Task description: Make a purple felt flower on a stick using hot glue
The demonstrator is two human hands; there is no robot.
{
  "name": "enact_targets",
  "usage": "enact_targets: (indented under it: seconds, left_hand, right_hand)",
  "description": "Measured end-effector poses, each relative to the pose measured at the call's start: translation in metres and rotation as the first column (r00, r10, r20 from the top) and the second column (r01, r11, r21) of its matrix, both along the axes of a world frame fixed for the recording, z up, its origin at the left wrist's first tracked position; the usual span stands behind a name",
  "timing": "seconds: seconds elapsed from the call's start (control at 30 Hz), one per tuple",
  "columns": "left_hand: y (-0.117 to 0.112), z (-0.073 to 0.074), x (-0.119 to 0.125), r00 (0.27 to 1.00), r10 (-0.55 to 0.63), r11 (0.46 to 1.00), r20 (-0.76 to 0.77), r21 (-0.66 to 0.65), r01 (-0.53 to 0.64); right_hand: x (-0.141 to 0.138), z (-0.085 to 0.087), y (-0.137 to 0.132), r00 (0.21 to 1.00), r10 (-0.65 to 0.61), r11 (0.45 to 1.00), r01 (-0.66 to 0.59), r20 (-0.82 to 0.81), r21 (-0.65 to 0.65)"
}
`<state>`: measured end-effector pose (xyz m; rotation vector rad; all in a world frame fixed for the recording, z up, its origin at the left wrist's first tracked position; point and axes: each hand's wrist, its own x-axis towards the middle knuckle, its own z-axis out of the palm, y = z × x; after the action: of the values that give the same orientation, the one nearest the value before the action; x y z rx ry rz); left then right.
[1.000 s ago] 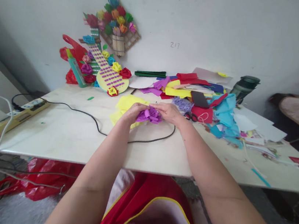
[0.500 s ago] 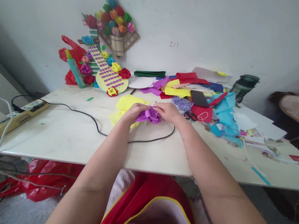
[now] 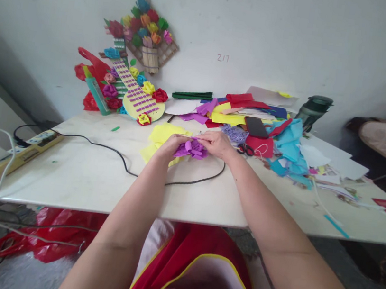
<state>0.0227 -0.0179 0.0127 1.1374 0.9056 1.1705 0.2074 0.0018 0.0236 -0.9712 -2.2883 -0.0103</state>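
Purple crepe paper (image 3: 192,149), gathered into ruffled folds, hangs between my two hands over the middle of the table. My left hand (image 3: 172,145) pinches its left edge, fingers closed. On the other side my right hand (image 3: 217,144) is closed on the upper right edge, the fingertips of both hands close together. Yellow crepe paper (image 3: 160,135) lies flat beneath and to the left of the purple piece. Close to my right wrist rest dark-handled scissors (image 3: 246,149) and a heap of purple paper shreds (image 3: 234,133).
A black cable (image 3: 106,146) runs from a power strip (image 3: 29,155) and loops below my hands. Paper-flower crafts (image 3: 141,101) and a glue bottle (image 3: 97,92) stand at back left. A phone (image 3: 256,127), coloured papers (image 3: 292,141) and a dark bottle (image 3: 314,111) are at right.
Both hands stay in nearly the same place with the purple crepe paper still between them. The whole view has shifted very slightly.
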Motion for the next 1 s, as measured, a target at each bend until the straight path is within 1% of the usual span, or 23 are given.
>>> enact_targets:
  seconds: [0.1,0.17,0.3,0.47,0.57,0.63,0.7,0.83,1.0]
  left_hand:
    - [0.0032,-0.0029,-0.001,1.0,-0.01,1.0,0.008,0.026,0.01]
    - [0.0037,-0.0031,-0.0005,1.0,-0.003,1.0,0.015,0.03,0.003]
    - [0.0024,-0.0014,0.0008,0.999,0.016,1.0,0.028,0.008,-0.017]
    - [0.0016,-0.0006,0.0,0.997,-0.019,1.0,0.068,0.007,0.019]
    - [0.0014,0.0003,0.0002,0.995,-0.019,0.999,0.095,-0.048,0.024]
    - [0.0012,0.0013,0.0013,0.993,0.008,0.994,0.12,-0.11,0.006]
    - [0.001,0.0024,0.0024,0.991,0.031,0.99,0.128,-0.14,-0.012]
    - [0.0007,0.0027,0.003,0.997,0.049,0.994,0.064,-0.105,-0.042]
    - [0.0031,-0.0027,-0.0012,0.999,0.051,0.998,0.019,-0.036,-0.051]
  right_hand:
    - [0.0008,-0.0016,0.0017,1.0,0.03,0.999,-0.029,-0.011,0.04]
    - [0.0008,-0.0026,0.003,1.0,0.024,0.998,-0.023,-0.011,0.05]
    - [0.0,-0.0046,0.0055,1.0,-0.002,0.999,0.002,-0.011,0.043]
    - [-0.0003,-0.0057,0.0077,0.998,0.004,1.0,-0.003,-0.061,0.02]
    - [-0.0003,-0.0053,0.0085,0.995,0.006,1.0,-0.006,-0.099,-0.008]
    - [-0.0007,-0.0048,0.0087,0.992,0.004,1.0,-0.008,-0.127,-0.027]
    - [-0.0014,-0.0043,0.0085,0.989,-0.003,0.999,-0.003,-0.148,-0.043]
    - [-0.0022,-0.0043,0.0079,0.985,-0.018,0.998,0.007,-0.169,-0.064]
    - [-0.0005,-0.0059,0.0096,0.983,0.011,0.999,-0.018,-0.184,-0.034]
